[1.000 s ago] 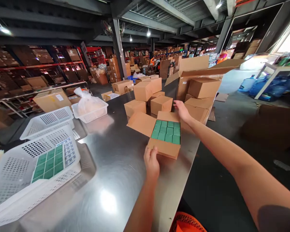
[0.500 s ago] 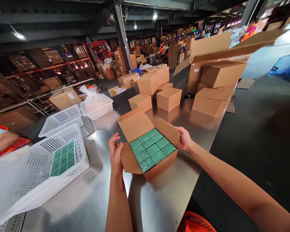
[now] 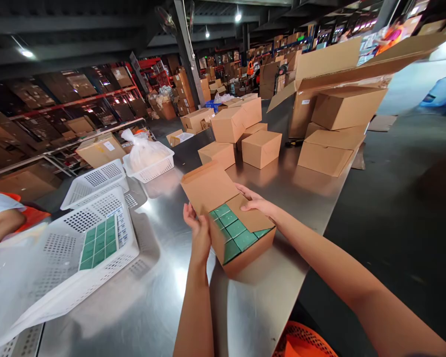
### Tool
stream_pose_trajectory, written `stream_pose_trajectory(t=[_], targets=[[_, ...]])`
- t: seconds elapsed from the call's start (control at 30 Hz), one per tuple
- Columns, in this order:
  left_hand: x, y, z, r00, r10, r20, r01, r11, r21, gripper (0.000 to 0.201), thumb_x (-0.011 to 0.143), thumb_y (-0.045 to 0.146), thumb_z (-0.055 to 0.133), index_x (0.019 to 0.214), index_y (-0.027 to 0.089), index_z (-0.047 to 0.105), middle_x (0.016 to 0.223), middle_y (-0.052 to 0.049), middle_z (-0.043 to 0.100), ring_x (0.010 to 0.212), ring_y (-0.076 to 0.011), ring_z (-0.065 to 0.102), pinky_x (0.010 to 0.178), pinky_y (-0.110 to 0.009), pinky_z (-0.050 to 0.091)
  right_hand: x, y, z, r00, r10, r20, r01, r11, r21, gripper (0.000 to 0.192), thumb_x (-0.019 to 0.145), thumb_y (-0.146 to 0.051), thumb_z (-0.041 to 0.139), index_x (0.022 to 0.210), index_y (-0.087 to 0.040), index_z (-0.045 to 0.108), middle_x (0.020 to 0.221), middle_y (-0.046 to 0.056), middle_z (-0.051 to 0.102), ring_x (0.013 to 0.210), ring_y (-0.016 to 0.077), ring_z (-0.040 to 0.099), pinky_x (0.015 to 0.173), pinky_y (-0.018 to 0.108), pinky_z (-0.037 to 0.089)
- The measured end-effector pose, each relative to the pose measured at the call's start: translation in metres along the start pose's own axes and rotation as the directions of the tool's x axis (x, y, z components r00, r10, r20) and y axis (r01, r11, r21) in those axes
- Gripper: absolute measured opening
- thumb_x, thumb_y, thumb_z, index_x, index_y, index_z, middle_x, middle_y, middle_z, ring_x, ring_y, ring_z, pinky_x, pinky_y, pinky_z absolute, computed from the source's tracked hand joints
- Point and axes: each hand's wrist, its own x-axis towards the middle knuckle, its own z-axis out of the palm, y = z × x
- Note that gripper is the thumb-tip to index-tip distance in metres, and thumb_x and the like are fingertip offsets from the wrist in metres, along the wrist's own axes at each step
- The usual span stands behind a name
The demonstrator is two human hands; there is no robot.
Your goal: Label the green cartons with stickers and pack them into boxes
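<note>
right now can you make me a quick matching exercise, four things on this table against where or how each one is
Things:
1. right hand
2. left hand
3. white basket
4. plastic bag

States:
A. in a small basket at the far left
B. pressing down a flap of the open box
C. against that box's left side
D. holding rows of green packs

Pairs: 1-B, 2-C, 3-D, 4-A

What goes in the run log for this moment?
right hand: pressing flap down | left hand: on box side | cardboard box: green packs showing | steel table
</note>
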Motion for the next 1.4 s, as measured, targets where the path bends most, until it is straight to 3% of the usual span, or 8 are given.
stream_pose_trajectory(t=[0.1,0.23,0.37,0.5,0.6,0.8,1.03,1.4], targets=[[-0.003,-0.004,-0.001,0.995,-0.065,0.081,0.062,0.998,0.033,0.106,0.065,0.032,0.084,0.148,0.033,0.019,0.158,-0.011,0.03,0.137,-0.0257,0.045,0.104,-0.038,0.047,0.001,0.008,0.003,0.996,-0.071,-0.053,0.073,0.997,0.033,0.097,0.063,-0.032,0.061,0.151,-0.026,0.02,0.16,0.009,0.028,0.141,0.0258,0.037,0.111,0.043,0.038],[0.0,-0.008,-0.007,0.978,-0.103,0.179,0.094,0.994,0.055,0.071,0.065,0.025,0.08,0.128,0.029,0.049,0.146,-0.012,0.048,0.124,-0.0284,0.056,0.097,-0.043,0.051,0.0,0.023,0.001,0.981,-0.168,-0.1,0.174,0.984,0.049,0.097,0.07,-0.037,0.064,0.153,-0.034,0.014,0.15,0.005,0.042,0.137,0.0258,0.04,0.112,0.046,0.034],[0.007,-0.001,-0.028,0.951,-0.046,0.306,0.014,0.994,0.104,0.031,0.055,0.033,0.086,0.073,0.021,0.063,0.146,-0.009,0.049,0.14,-0.0339,0.038,0.109,-0.046,0.04,-0.013,0.031,-0.012,0.967,-0.247,-0.058,0.25,0.967,0.052,0.071,0.07,-0.05,0.075,0.134,-0.031,0.053,0.134,0.007,0.054,0.135,0.0293,0.041,0.109,0.043,0.035],[0.009,0.031,-0.053,0.736,-0.127,0.665,-0.181,0.91,0.374,0.048,0.055,0.04,0.088,0.099,0.028,0.07,0.163,-0.005,0.023,0.151,-0.0358,0.014,0.118,-0.055,0.023,-0.031,0.024,-0.03,0.891,-0.377,0.251,0.363,0.926,0.103,0.075,0.054,-0.058,0.087,0.122,-0.032,0.065,0.155,0.006,0.034,0.142,0.0368,0.029,0.11,0.051,0.03],[0.001,0.062,-0.055,0.646,-0.288,0.707,-0.316,0.742,0.591,0.069,0.06,0.049,0.086,0.124,0.038,0.063,0.168,0.002,0.001,0.152,-0.0372,0.003,0.119,-0.06,0.015,-0.036,0.015,-0.037,0.811,-0.474,0.343,0.475,0.876,0.086,0.063,0.063,-0.056,0.085,0.12,-0.036,0.068,0.158,0.002,0.031,0.148,0.0347,0.015,0.115,0.054,0.019],[-0.022,0.09,-0.028,0.667,-0.398,0.629,-0.477,0.421,0.772,0.054,0.076,0.052,0.074,0.128,0.045,0.063,0.163,0.003,0.025,0.151,-0.0359,0.014,0.116,-0.062,0.025,-0.033,0.007,-0.041,0.759,-0.518,0.394,0.584,0.81,-0.059,0.03,0.071,-0.035,0.085,0.1,-0.034,0.077,0.151,-0.001,0.046,0.149,0.0292,0.02,0.12,0.05,0.001],[-0.03,0.09,-0.022,0.569,-0.43,0.701,-0.559,0.424,0.713,0.036,0.093,0.039,0.055,0.127,0.048,0.062,0.161,0.009,0.029,0.153,-0.0279,0.011,0.118,-0.057,0.023,-0.037,0.005,-0.047,0.782,-0.454,0.428,0.542,0.833,-0.107,0.029,0.077,-0.045,0.079,0.104,-0.034,0.077,0.152,-0.002,0.045,0.15,0.0276,0.014,0.12,0.049,0.0],[-0.053,0.085,-0.002,0.697,-0.453,0.556,-0.526,0.206,0.826,0.033,0.08,0.046,0.071,0.113,0.047,0.071,0.157,0.005,0.035,0.15,-0.0316,0.019,0.113,-0.058,0.034,-0.06,0.004,-0.043,0.836,-0.409,0.365,0.516,0.813,-0.271,0.035,0.072,-0.052,0.081,0.098,-0.029,0.078,0.151,0.003,0.047,0.151,0.0309,0.012,0.12,0.053,0.004]])
